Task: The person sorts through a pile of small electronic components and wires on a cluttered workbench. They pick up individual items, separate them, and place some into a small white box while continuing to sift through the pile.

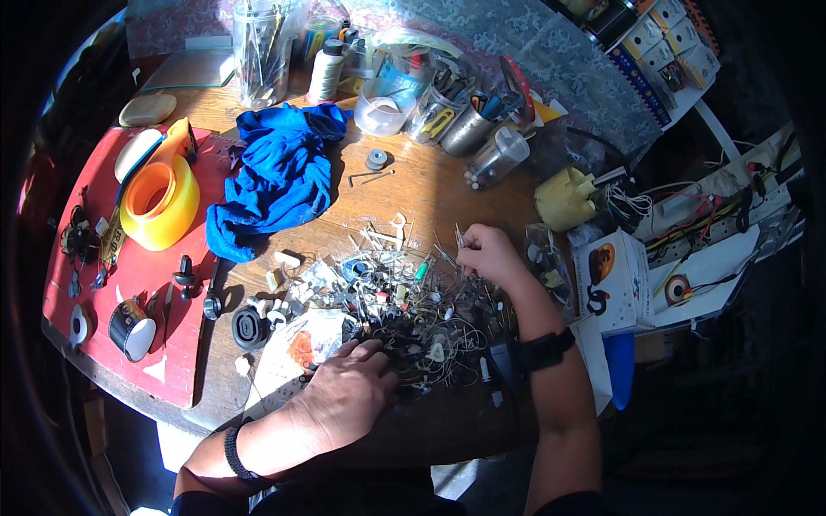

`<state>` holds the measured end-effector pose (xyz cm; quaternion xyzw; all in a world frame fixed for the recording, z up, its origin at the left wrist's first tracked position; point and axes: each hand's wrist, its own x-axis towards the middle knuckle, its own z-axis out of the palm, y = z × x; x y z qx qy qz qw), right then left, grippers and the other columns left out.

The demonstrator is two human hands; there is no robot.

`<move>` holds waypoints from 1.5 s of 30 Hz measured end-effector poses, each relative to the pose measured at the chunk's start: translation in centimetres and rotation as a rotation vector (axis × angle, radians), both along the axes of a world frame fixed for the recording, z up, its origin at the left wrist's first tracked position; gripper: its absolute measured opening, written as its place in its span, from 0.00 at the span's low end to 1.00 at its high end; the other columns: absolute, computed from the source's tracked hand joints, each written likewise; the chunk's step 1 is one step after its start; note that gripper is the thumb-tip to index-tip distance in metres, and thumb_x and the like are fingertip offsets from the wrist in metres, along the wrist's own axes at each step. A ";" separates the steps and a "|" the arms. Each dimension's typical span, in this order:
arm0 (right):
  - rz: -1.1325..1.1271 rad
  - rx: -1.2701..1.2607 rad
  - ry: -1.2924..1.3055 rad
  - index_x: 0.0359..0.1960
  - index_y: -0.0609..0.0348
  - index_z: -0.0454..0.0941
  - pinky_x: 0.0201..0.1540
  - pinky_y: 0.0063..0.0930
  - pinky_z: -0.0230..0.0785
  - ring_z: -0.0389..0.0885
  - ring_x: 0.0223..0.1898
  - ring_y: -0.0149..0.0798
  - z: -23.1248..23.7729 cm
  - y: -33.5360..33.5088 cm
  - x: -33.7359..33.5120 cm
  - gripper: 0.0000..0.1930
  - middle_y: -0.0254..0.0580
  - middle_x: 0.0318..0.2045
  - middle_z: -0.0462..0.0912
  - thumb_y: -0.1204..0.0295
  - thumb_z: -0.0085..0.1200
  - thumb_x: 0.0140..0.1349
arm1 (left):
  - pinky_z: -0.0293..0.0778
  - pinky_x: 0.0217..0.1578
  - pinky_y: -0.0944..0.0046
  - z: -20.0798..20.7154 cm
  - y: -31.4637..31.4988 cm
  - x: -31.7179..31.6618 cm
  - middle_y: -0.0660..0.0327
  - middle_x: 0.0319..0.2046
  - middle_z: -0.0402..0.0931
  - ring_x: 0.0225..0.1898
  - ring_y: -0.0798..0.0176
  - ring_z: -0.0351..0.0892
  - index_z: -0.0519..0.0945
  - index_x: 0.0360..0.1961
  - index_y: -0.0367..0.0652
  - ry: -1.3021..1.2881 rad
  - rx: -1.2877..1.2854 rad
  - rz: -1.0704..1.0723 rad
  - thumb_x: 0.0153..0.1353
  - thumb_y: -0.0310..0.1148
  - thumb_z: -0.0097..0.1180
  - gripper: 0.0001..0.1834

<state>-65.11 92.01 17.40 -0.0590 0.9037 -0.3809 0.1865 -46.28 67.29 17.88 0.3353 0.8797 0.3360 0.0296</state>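
Observation:
A heap of small parts, wires and pins (pixel 404 297) lies spread across the middle of a round wooden table (pixel 430 185). My left hand (pixel 348 387) rests palm down at the heap's near edge, fingers bent into the wires; whether it holds anything I cannot tell. My right hand (pixel 489 251) sits at the heap's far right side, fingertips pinched around a thin metal pin that points up. A black band wraps each wrist.
A crumpled blue cloth (pixel 280 176) lies left of the heap. A red board (pixel 129 284) carries an orange tape dispenser (pixel 159 202) and small black parts. Jars and cups of tools (pixel 434 107) crowd the far edge. A yellow plastic part (pixel 564 198) and a white box (pixel 613 277) sit at right.

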 end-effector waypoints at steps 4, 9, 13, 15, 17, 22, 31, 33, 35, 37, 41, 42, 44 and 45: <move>-0.052 -0.297 0.154 0.27 0.64 0.68 0.22 0.18 0.65 0.73 0.19 0.25 -1.4 0.7 1.7 0.04 0.35 0.20 0.75 0.82 0.52 0.51 | 0.64 0.53 0.55 0.0 0.1 0.0 0.52 0.38 0.71 0.52 0.48 0.66 0.75 0.31 0.38 -0.010 -0.028 -0.007 0.51 0.33 0.55 0.10; -0.068 -0.448 0.296 0.31 0.60 0.66 0.25 0.16 0.65 0.72 0.24 0.23 -3.4 1.6 3.8 0.05 0.38 0.28 0.78 0.82 0.48 0.56 | 0.63 0.53 0.55 0.0 0.2 0.0 0.53 0.39 0.71 0.53 0.48 0.66 0.75 0.31 0.38 -0.002 -0.036 -0.015 0.51 0.34 0.55 0.10; -0.136 -0.534 0.295 0.31 0.59 0.65 0.24 0.15 0.64 0.72 0.23 0.22 -4.5 2.0 4.5 0.06 0.37 0.27 0.78 0.82 0.49 0.55 | 0.63 0.53 0.55 0.0 0.2 0.0 0.52 0.39 0.71 0.53 0.48 0.65 0.75 0.32 0.38 -0.012 -0.029 -0.019 0.51 0.34 0.55 0.10; -0.149 -0.547 0.292 0.31 0.59 0.65 0.23 0.15 0.64 0.72 0.23 0.22 -4.7 2.1 4.6 0.06 0.37 0.27 0.78 0.81 0.50 0.55 | 0.64 0.53 0.55 0.1 0.3 0.1 0.52 0.39 0.71 0.53 0.48 0.66 0.75 0.32 0.39 -0.005 -0.032 -0.012 0.51 0.33 0.55 0.10; -0.177 -0.554 0.294 0.30 0.61 0.66 0.24 0.16 0.64 0.71 0.23 0.22 -4.8 1.9 4.6 0.07 0.33 0.24 0.75 0.81 0.53 0.54 | 0.65 0.52 0.55 0.3 0.3 0.1 0.52 0.39 0.71 0.53 0.48 0.66 0.75 0.33 0.39 0.001 -0.029 -0.003 0.51 0.33 0.55 0.10; -0.298 -0.579 0.253 0.31 0.60 0.66 0.22 0.15 0.63 0.72 0.21 0.23 -3.5 0.6 4.6 0.06 0.40 0.26 0.77 0.82 0.50 0.56 | 0.66 0.52 0.54 1.5 0.4 -0.3 0.49 0.40 0.70 0.51 0.46 0.67 0.75 0.38 0.36 -0.163 -0.033 -0.012 0.52 0.33 0.55 0.14; -0.020 -0.838 -0.075 0.30 0.60 0.66 0.23 0.16 0.64 0.71 0.22 0.22 0.8 -6.4 11.6 0.06 0.38 0.25 0.76 0.81 0.52 0.55 | 0.63 0.53 0.63 1.5 1.5 -0.6 0.55 0.48 0.68 0.53 0.60 0.67 0.64 0.56 0.37 -0.905 1.221 0.344 0.67 0.39 0.39 0.21; 0.093 -0.711 0.036 0.30 0.61 0.66 0.27 0.17 0.67 0.74 0.27 0.22 0.9 -8.5 13.1 0.06 0.34 0.25 0.74 0.81 0.52 0.55 | 0.67 0.49 0.62 0.6 1.1 -1.4 0.55 0.45 0.71 0.47 0.59 0.72 0.67 0.52 0.38 -1.182 1.502 0.321 0.66 0.47 0.38 0.24; 0.203 -0.557 0.242 0.29 0.62 0.66 0.28 0.22 0.69 0.76 0.27 0.27 1.1 -9.3 14.4 0.07 0.37 0.26 0.74 0.81 0.52 0.52 | 0.70 0.45 0.60 -0.1 0.2 -1.9 0.55 0.42 0.73 0.41 0.57 0.75 0.69 0.48 0.39 -1.458 1.660 0.130 0.64 0.53 0.39 0.27; 0.217 -0.472 0.347 0.29 0.63 0.66 0.29 0.26 0.69 0.78 0.26 0.33 1.2 -10.0 15.0 0.09 0.42 0.26 0.74 0.81 0.53 0.48 | 0.72 0.41 0.59 -0.8 0.2 -1.9 0.56 0.41 0.74 0.37 0.57 0.76 0.71 0.45 0.40 -1.488 1.675 0.275 0.62 0.56 0.39 0.28; 0.194 -0.400 0.418 0.29 0.62 0.66 0.29 0.27 0.70 0.78 0.26 0.38 1.1 -10.3 15.2 0.08 0.44 0.26 0.74 0.81 0.52 0.48 | 0.68 0.46 0.57 -1.6 0.5 -1.7 0.56 0.41 0.74 0.42 0.55 0.74 0.71 0.42 0.41 -1.532 1.705 0.359 0.63 0.54 0.38 0.25; 0.186 -0.385 0.464 0.29 0.62 0.66 0.29 0.27 0.70 0.78 0.27 0.39 1.0 -10.4 15.1 0.08 0.44 0.26 0.74 0.81 0.52 0.48 | 0.67 0.48 0.56 -1.7 0.4 -1.7 0.55 0.42 0.74 0.44 0.55 0.73 0.71 0.42 0.41 -1.535 1.721 0.397 0.63 0.54 0.38 0.25; 0.190 -0.364 0.481 0.30 0.62 0.67 0.30 0.29 0.71 0.79 0.28 0.43 0.8 -11.0 15.2 0.08 0.45 0.29 0.75 0.81 0.53 0.49 | 0.59 0.55 0.52 -2.1 0.5 -1.7 0.54 0.43 0.74 0.48 0.52 0.69 0.72 0.41 0.39 -1.553 1.820 0.314 0.66 0.49 0.35 0.23; 0.200 -0.315 0.480 0.32 0.62 0.68 0.31 0.29 0.71 0.79 0.29 0.42 0.8 -11.1 15.2 0.09 0.45 0.30 0.75 0.81 0.53 0.49 | 0.59 0.55 0.52 -2.2 0.4 -1.7 0.54 0.42 0.74 0.48 0.52 0.70 0.72 0.41 0.38 -1.578 1.884 0.310 0.66 0.48 0.35 0.23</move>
